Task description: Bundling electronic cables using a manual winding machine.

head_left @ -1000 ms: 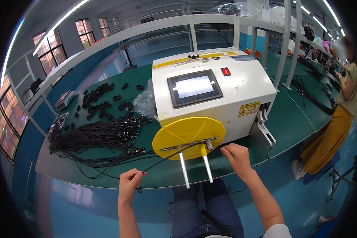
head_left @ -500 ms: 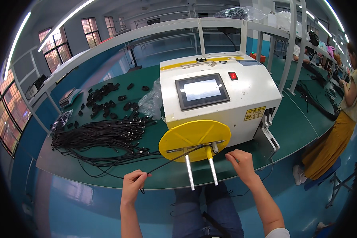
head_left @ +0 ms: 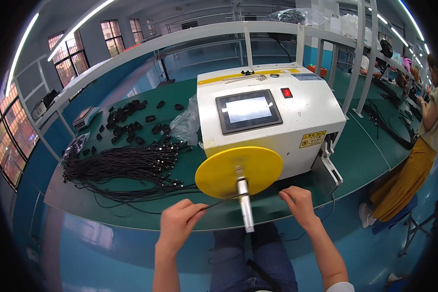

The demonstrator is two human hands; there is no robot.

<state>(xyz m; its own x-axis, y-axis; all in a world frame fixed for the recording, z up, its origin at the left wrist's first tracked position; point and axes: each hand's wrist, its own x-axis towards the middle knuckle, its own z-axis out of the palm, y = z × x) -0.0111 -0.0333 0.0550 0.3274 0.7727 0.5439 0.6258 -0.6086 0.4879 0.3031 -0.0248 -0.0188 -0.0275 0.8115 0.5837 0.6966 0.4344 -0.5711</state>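
My left hand (head_left: 179, 221) is closed in a pinch on a black cable (head_left: 214, 204). From there the cable runs right to the metal pins (head_left: 245, 204) of a round yellow winding disc (head_left: 214, 170), bending around them. The disc and pins are smeared by motion. Behind them stands the white winding machine (head_left: 297, 121) with a screen (head_left: 248, 112) on top. My right hand (head_left: 299, 204) is just right of the disc, fingers curled in and nothing seen in them. Left of the disc, a bundle of black cables (head_left: 121, 165) lies on the green table.
Several small black parts (head_left: 126, 117) and a clear plastic bag (head_left: 186, 121) lie left of the machine. A grey shelf frame (head_left: 248, 46) spans the back. At the far right another person (head_left: 430, 112) stands by more black cables (head_left: 387, 127).
The disc has turned; its two pins, apart before, now overlap in blur. My left hand has moved right and slightly up toward the disc along with the cable. My right hand has barely moved.
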